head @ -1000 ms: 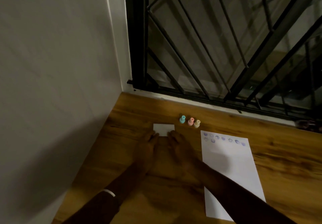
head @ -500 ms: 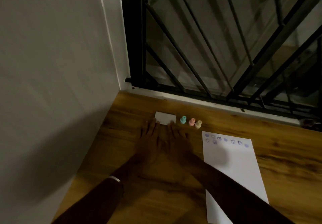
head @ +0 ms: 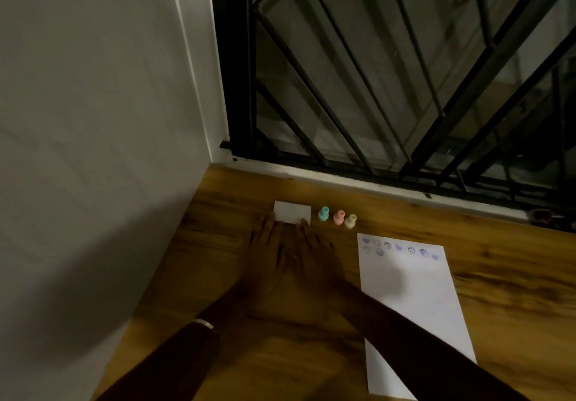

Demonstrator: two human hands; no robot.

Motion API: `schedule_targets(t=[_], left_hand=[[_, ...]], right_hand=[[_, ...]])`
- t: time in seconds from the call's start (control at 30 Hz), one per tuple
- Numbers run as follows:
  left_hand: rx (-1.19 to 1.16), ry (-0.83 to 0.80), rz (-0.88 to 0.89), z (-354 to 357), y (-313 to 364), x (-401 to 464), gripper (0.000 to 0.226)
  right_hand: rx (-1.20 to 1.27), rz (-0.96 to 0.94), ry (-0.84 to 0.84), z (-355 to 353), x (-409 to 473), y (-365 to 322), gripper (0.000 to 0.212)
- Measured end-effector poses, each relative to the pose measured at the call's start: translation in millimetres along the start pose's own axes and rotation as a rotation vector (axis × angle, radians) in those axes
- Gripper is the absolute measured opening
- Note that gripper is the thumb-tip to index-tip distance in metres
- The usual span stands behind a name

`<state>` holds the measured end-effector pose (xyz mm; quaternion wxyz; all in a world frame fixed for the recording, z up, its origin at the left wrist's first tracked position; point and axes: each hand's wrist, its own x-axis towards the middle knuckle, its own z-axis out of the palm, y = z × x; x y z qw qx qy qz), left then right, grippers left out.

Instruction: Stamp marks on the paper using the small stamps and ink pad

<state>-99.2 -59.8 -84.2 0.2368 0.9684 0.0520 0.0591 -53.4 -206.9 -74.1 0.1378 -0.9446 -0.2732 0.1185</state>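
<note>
Head view: stamps (head: 338, 217) beside ink pad (head: 293, 212).

both flat hands (head: 290, 257) touch white ink pad (head: 292, 212) beside 3 stamps (head: 339, 217)

Wood-grain tabletop (head: 498, 276) set in a corner: grey wall (head: 93, 120) to its left, black metal window grille (head: 389, 73) behind, white sill (head: 358, 182) at the grille's base.
</note>
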Motion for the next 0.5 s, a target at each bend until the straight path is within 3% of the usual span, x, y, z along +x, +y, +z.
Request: schedule_targets(t=[0.17, 0.33, 0.43, 0.5], left_hand=[[-0.022, 0.042, 0.066, 1.4, 6.7, -16.9, 0.059], [0.039, 0.034, 0.046, -2.7, 16.3, -36.6, 0.056], [0.098, 0.044, 0.074, -22.7, 30.3, -37.3, 0.060], [0.096, 0.078, 0.103, -37.2, 45.3, -30.5, 0.063]], right_hand=[[0.210, 0.132, -0.153, -3.2, -22.9, 3.5, 0.063], [0.070, 0.016, 0.093, -7.8, -57.8, 3.9, 0.069], [0.010, -0.020, 0.219, -31.8, -71.1, 2.1, 0.088], [-0.017, -0.014, 0.276, -54.8, -74.1, 1.9, 0.089]])
